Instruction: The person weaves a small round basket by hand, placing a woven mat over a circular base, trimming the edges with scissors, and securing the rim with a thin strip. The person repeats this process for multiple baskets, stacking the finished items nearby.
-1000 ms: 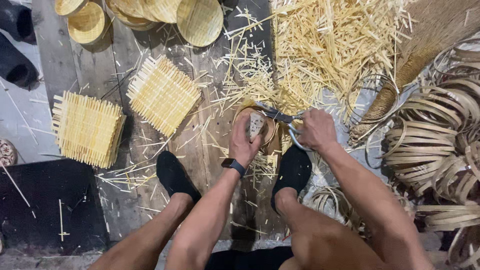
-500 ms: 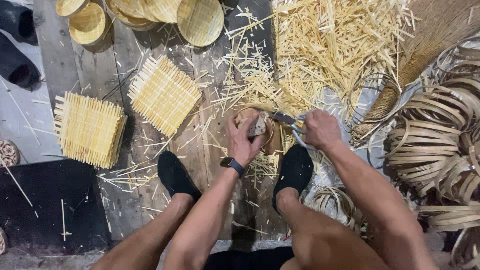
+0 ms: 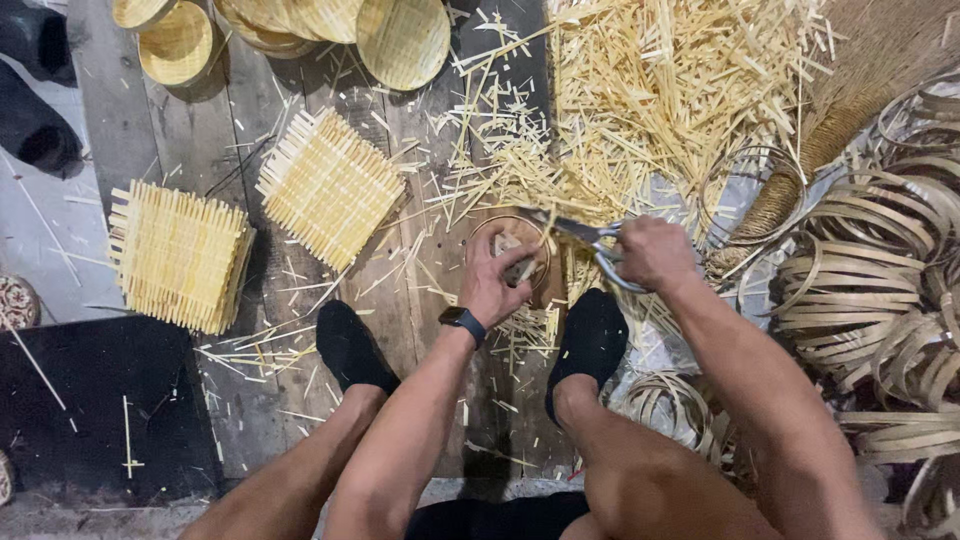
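**Your two hands work on a small woven piece with scissors**

You sit low and look down at a wooden floor [image 3: 190,140] made of old planks. Your left hand [image 3: 497,285] is curled tight around a small round woven piece [image 3: 520,250] with a thin hoop on it. The piece sits near the middle of the floor, just in front of your two black shoes [image 3: 350,345]. You wear a black watch [image 3: 463,322] on that wrist.

Your right hand [image 3: 650,252] is closed around the handles of a pair of scissors [image 3: 585,235]. The blades point left and touch the top edge of the woven piece. You cannot tell if the blades are apart or together.

A big pile of thin bamboo sticks [image 3: 660,90] lies at the far edge of the floor, right behind your hands. Loose sticks lie all over the planks.

Two square woven mats [image 3: 330,185] lie on the left part of the floor, well apart from your hands. One is close to the left edge. Round woven trays [image 3: 400,40] sit at the far left corner.

On the right side lie many curled bamboo hoops [image 3: 860,280] in a heap. A straw broom [image 3: 850,110] lies at the far right corner, beside the stick pile
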